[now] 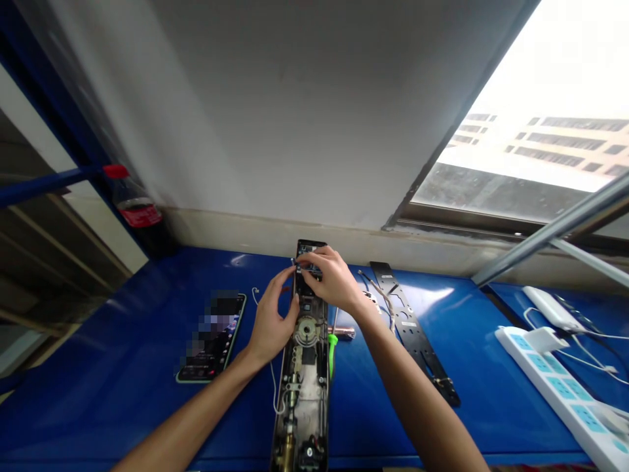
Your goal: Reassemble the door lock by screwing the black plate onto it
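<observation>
A long, narrow electronic door lock housing point(308, 373) lies opened up, its inner side facing me, with metal rods, a round mechanism and a dark circuit area at the far end. Over that far end, my right hand point(334, 278) has thumb and forefinger pinched together on a tiny piece that I cannot make out. My left hand point(275, 314) rests along the housing's left edge, thumb and forefinger apart, the forefinger's tip close to the right fingertips. A thin white cable point(275, 387) loops beside the housing on the left.
A phone point(213, 341) lies left of the housing. To the right are a green-handled screwdriver point(333, 347), a black mounting plate point(413, 328) and loose wires point(386, 295). A power strip point(560, 387) sits far right, and a cola bottle point(140, 210) stands at back left.
</observation>
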A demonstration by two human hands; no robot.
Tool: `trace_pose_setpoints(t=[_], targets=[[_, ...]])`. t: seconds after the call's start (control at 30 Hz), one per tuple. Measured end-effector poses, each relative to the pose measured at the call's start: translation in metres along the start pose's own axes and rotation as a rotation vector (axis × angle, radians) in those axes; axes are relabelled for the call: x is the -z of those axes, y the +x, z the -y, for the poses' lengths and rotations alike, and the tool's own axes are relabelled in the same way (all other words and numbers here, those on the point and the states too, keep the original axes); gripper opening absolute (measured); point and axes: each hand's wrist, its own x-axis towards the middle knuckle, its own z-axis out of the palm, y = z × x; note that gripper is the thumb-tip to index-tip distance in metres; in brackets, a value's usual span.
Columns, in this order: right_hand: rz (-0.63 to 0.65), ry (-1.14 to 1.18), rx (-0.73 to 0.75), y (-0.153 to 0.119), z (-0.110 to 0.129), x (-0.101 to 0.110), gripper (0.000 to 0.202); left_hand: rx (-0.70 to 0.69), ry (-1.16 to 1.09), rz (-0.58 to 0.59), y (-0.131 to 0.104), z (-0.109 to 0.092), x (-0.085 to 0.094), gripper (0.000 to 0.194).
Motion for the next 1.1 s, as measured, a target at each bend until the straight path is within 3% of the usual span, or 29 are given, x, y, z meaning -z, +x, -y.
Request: trace_pose_setpoints(t=[0.1,0.4,0.67,1.1], targets=[[-0.012,0.031,-0.007,0.006,-0.003,-0.012,0.041,0.005,0.012,0.006,0.000,-0.002,0.000,0.047],[-0.124,0.030,-0.073,-0.003,-0.003,-0.012,0.018,-0.010,0.014,0.017,-0.002,0.000,-0.001,0.050],[-0.199,-0.069,-0.104,-0.007,0.002,-0.029,0.017,0.018,0.014,-0.002,-0.001,0.004,-0.001,0.052],[-0.141,-0.156,-0.007,-0.002,-0.018,-0.011,0.022,0.035,-0.009,0.007,0.000,0.005,-0.002,0.053]])
